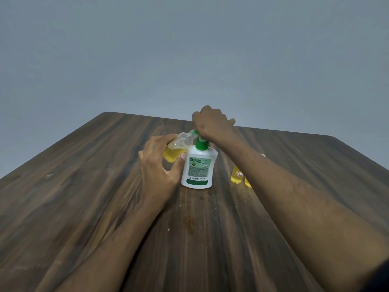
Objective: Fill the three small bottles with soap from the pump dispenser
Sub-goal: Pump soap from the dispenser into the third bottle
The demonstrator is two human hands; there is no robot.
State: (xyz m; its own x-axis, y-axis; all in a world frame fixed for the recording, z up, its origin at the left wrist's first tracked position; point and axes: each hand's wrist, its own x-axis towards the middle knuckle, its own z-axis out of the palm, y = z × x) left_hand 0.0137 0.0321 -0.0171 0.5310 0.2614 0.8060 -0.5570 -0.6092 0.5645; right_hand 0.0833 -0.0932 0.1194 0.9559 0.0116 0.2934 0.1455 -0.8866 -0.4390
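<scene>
A white pump dispenser [197, 171] with a green collar and label stands upright mid-table. My right hand [210, 123] is closed over its green pump head from above. My left hand [160, 167] holds a small clear bottle [179, 147] tilted, its open neck up against the pump's spout; yellow soap fills roughly its lower half. To the right, two more small bottles of yellow soap [236, 175] stand side by side on the table, the nearer one [247, 182] mostly hidden behind my right forearm.
The dark wooden table [84, 186] runs to a far edge just behind the dispenser. A wet smear [190, 225] and a few pale specks lie on the wood in front of it. A small pale object [262, 154] peeks out behind my right forearm.
</scene>
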